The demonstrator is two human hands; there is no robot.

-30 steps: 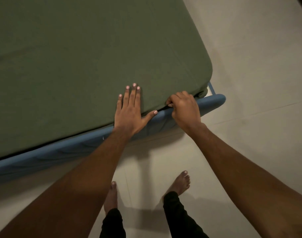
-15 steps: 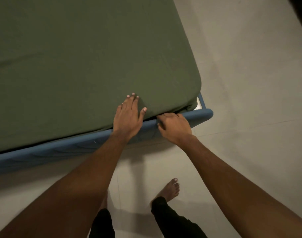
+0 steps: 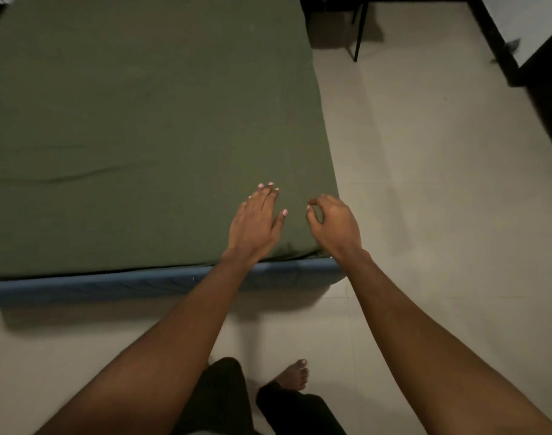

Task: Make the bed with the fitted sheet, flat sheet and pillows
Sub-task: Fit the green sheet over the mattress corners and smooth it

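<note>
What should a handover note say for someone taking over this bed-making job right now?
Left hand: open, fingers straight, above the green fitted sheet; contact unclear.
Right hand: loosely curled, holding nothing, over the near right corner.
Done: the fitted sheet covers the mattress top, and its near right corner is pulled down to the blue bed edge.
Left: smooth the long crease on the left, check the corners out of view, then add the flat sheet and pillows; neither is in view.
</note>
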